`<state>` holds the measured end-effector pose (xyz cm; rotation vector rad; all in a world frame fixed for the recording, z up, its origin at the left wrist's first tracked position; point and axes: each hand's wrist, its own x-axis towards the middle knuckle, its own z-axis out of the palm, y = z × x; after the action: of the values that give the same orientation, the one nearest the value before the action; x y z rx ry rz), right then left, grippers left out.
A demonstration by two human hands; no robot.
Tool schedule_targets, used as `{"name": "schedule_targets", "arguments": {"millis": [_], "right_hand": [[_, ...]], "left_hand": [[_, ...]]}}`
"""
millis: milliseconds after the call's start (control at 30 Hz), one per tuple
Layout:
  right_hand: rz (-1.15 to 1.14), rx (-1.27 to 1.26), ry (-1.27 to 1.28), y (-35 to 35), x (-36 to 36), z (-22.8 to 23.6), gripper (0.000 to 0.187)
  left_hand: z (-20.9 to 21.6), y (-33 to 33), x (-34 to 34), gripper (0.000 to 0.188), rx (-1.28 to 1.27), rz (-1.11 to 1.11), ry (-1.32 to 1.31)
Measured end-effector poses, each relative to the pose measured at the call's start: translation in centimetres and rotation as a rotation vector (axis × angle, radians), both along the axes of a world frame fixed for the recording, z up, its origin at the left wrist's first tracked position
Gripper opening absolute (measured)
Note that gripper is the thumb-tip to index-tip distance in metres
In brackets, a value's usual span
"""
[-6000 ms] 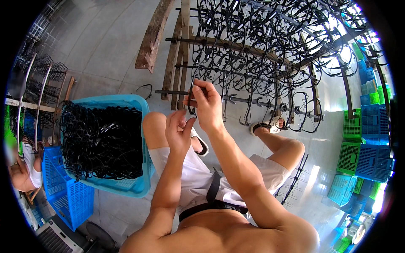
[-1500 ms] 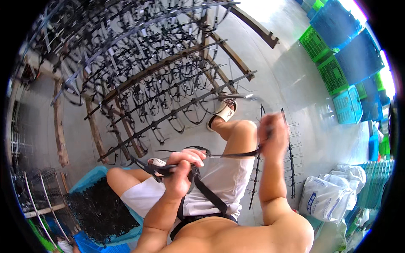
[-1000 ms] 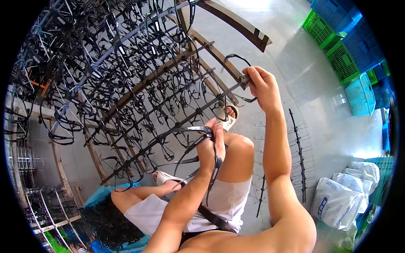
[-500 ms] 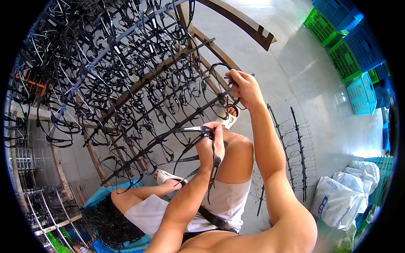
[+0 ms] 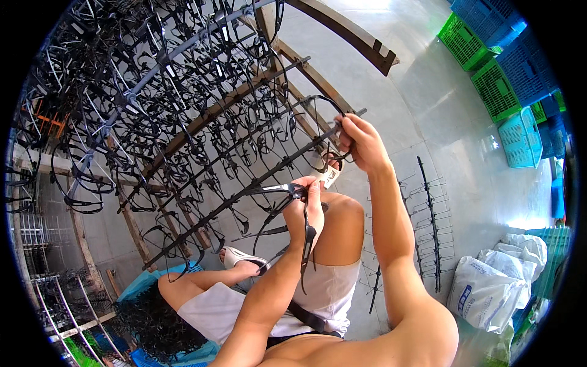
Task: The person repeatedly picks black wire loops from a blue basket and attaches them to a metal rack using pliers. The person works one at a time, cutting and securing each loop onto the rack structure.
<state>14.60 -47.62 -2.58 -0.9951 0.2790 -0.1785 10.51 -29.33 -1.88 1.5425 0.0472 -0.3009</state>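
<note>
My left hand (image 5: 306, 211) is closed round several thin black curved plastic frames (image 5: 310, 237) that look like eyeglass frames. Their arms stick out left and hang down past my wrist. Farther out, my right hand (image 5: 362, 142) pinches another black frame (image 5: 327, 99) at the near right end of a dark rack bar (image 5: 269, 171). Its loop arches over the bar, and my fingers hide where the two meet. Similar frames (image 5: 241, 220) hang along this bar, on small hooks as far as I can see.
A wooden rack (image 5: 202, 122) crowded with hanging black frames fills the left. Spiked bars (image 5: 434, 226) lie on the floor at right, near white sacks (image 5: 489, 290). Green and blue crates (image 5: 496, 95) line the far right. Beside my left knee sits a blue-lined bin of black pieces (image 5: 159, 318).
My right hand has shifted slightly right and nearer along the bar's end, its fingers still on the frame there. My left hand keeps its bunch in nearly the same place.
</note>
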Motion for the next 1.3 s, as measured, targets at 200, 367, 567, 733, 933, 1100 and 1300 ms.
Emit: {"name": "schedule_targets", "arguments": {"millis": [200, 367, 567, 733, 933, 1100, 1300], "right_hand": [[-0.069, 0.071, -0.131, 1.6, -1.9, -1.6, 0.024], [0.046, 0.183, -0.139, 0.9, -1.6, -0.8, 0.027], [0.1, 0.314, -0.115, 0.5, -0.9, -1.2, 0.03], [0.064, 0.451, -0.182, 0.6, -2.2, -2.4, 0.032], [-0.041, 0.269, -0.279, 2.2, -2.9, -4.6, 0.034], [0.024, 0.336, -0.443, 1.9, -4.0, -6.1, 0.043], [-0.184, 0.099, -0.181, 1.7, -4.8, -4.4, 0.039]], "left_hand": [[-1.7, -0.1, -0.7, 0.013, 0.069, -0.01, -0.026], [-1.9, 0.0, -0.8, 0.013, 0.072, -0.039, -0.032], [-1.8, 0.1, -0.5, 0.013, 0.064, -0.04, -0.062], [-1.7, -0.1, -0.5, 0.012, 0.001, -0.019, 0.011], [0.4, -0.2, 0.5, 0.009, -0.101, 0.04, 0.024], [-0.3, -0.2, 0.8, 0.008, -0.09, 0.039, 0.007], [-0.7, -0.4, 0.7, 0.009, -0.089, 0.058, 0.019]]}}
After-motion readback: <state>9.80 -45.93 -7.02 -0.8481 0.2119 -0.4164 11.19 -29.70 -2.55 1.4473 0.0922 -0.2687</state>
